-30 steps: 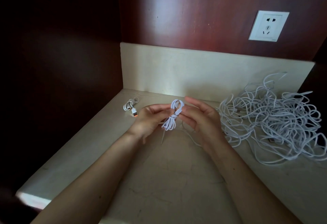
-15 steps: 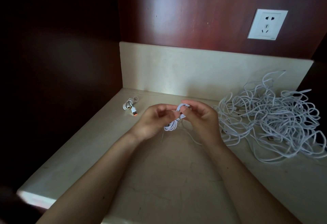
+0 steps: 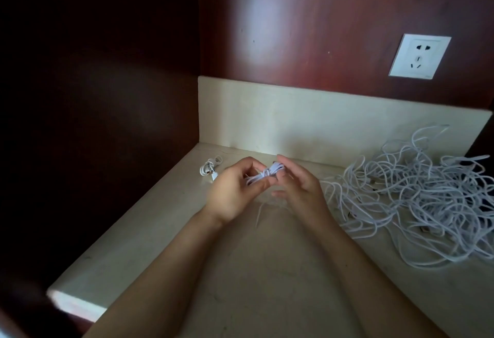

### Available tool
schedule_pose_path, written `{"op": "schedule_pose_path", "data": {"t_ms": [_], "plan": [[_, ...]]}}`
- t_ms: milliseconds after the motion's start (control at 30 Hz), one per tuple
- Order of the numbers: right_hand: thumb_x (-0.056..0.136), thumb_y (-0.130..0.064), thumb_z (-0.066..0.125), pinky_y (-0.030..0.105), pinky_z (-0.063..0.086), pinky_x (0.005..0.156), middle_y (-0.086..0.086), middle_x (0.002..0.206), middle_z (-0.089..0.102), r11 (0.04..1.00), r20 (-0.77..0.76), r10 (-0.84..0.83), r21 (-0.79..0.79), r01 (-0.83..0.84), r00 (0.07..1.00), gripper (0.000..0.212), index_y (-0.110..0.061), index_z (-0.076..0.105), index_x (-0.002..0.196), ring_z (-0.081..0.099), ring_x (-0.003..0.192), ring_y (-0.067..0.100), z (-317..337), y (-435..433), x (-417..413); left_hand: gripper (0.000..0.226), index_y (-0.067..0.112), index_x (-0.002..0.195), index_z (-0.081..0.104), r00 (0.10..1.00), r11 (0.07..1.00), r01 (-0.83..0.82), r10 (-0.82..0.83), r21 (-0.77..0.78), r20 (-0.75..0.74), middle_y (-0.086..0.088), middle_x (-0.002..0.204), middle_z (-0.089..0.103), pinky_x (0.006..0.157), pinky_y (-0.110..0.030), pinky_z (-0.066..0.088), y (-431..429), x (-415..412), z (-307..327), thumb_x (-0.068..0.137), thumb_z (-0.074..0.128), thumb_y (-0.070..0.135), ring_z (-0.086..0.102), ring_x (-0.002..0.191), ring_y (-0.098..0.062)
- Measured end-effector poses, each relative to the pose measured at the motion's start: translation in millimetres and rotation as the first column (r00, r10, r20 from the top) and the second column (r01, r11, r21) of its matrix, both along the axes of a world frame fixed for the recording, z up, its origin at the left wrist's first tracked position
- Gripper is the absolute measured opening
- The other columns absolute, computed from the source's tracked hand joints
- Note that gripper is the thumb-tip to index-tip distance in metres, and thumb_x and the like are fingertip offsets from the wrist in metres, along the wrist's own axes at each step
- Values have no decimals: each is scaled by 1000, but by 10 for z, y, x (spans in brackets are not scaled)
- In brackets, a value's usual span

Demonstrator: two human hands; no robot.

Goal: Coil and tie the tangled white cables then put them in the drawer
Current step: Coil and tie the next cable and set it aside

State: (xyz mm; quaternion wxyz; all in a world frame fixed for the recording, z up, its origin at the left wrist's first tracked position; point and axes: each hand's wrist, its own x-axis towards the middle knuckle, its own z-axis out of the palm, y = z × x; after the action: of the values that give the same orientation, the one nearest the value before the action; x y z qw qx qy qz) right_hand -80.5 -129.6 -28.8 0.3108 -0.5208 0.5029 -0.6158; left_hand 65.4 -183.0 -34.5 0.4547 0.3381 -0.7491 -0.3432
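I hold a small coiled cable [image 3: 264, 173] just above the cream countertop [image 3: 149, 233], near the back corner. My left hand [image 3: 235, 190] grips the bundle's left half, fingers curled round the strands with the thumb on top. My right hand [image 3: 299, 188] pinches the right-hand loops between its forefinger and thumb, the other fingers loosely curved and free. A few turns already cross the coil's waist, and a loose tail [image 3: 258, 212] hangs from the bundle down to the countertop, so I judge that I am partway through the tie.

To finish it well, I should keep the left grip firm so the loops stay stacked, and use the right fingers alone to feed the tail through and draw it snug at the waist. Pulling too hard could kink the cable. Too little tension and the coil may spring open.

A tied coil [image 3: 211, 168] already lies to the left, near the corner. The tangled pile of white cables [image 3: 417, 196] sits well apart on the right, so most of the work seems to remain. No drawer is in view.
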Motion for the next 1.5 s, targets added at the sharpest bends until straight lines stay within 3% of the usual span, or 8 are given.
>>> {"op": "schedule_pose_path", "data": {"t_ms": [133, 367, 633, 867, 967, 1133, 1333, 1500], "plan": [[93, -7, 63, 16, 50, 53, -1, 94, 66, 1000, -47, -21, 18, 22, 999, 32, -6, 62, 125, 63, 62, 0, 141, -316, 153, 28, 38, 91, 57, 983, 982, -174, 177, -71, 42, 12, 81, 64, 69, -31, 49, -62, 44, 0, 72, 69, 55, 60, 74, -5], [87, 5, 61, 23, 55, 59, 3, 90, 57, 987, -87, -17, 155, 31, 996, 23, 1, 61, 110, 60, 77, 18, 235, -956, 302, 33, 33, 95, 53, 953, 953, -302, 303, -29, 11, 15, 89, 66, 76, -35, 52, -364, 237, -99, 79, 74, 13, 63, 80, -10], [88, -3, 57, 49, 55, 88, 5, 96, 66, 960, -287, 32, 274, 50, 957, 23, -23, 68, 93, 67, 98, 33, -105, -1555, 423, 33, 32, 102, 67, 776, 831, -489, 553, -266, 303, 14, 99, 69, 102, -35, 31, -513, 303, -167, 72, 67, 45, 56, 104, -17], [90, -5, 60, 37, 52, 94, 5, 102, 68, 969, -341, 62, 244, 24, 938, 18, -13, 70, 103, 65, 104, 25, -252, -1668, 506, 20, 37, 106, 66, 680, 794, -552, 606, -256, 413, 12, 108, 67, 115, -38, 12, -548, 326, -227, 88, 59, 44, 48, 120, -16], [94, -13, 59, 24, 44, 92, 6, 117, 69, 978, -533, 69, 202, 47, 843, 23, -10, 70, 115, 63, 110, 22, -259, -1613, 495, 22, 38, 109, 67, 632, 787, -547, 612, -285, 476, 9, 117, 63, 115, -38, 10, -529, 299, -202, 90, 55, 42, 44, 124, -19], [96, -15, 49, 32, 44, 101, 4, 130, 64, 986, -749, 104, 165, 33, 654, 39, -20, 58, 134, 56, 121, 23, -104, -1233, 328, 24, 39, 109, 68, 647, 791, -524, 611, -316, 457, 7, 119, 61, 114, -41, 16, -528, 249, -186, 89, 56, 45, 46, 122, -20], [92, -18, 45, 35, 47, 92, -2, 118, 69, 993, -940, -15, 27, 118, 342, 35, -26, 67, 120, 56, 114, 22, 54, -574, -80, 20, 33, 88, 71, 887, 888, -315, 401, -334, 230, 14, 88, 70, 90, -33, 43, -342, 96, -89, 84, 54, 44, 63, 95, -11], [96, -26, 44, 39, 45, 94, -1, 118, 70, 985, -958, 33, 79, 154, 286, 33, -29, 67, 119, 60, 110, 23, 17, -72, -400, 38, 30, 81, 64, 803, 987, -123, 161, -105, 574, 13, 83, 63, 73, -27, 45, -23, -119, -67, 82, 56, 66, 60, 84, -7]]}}
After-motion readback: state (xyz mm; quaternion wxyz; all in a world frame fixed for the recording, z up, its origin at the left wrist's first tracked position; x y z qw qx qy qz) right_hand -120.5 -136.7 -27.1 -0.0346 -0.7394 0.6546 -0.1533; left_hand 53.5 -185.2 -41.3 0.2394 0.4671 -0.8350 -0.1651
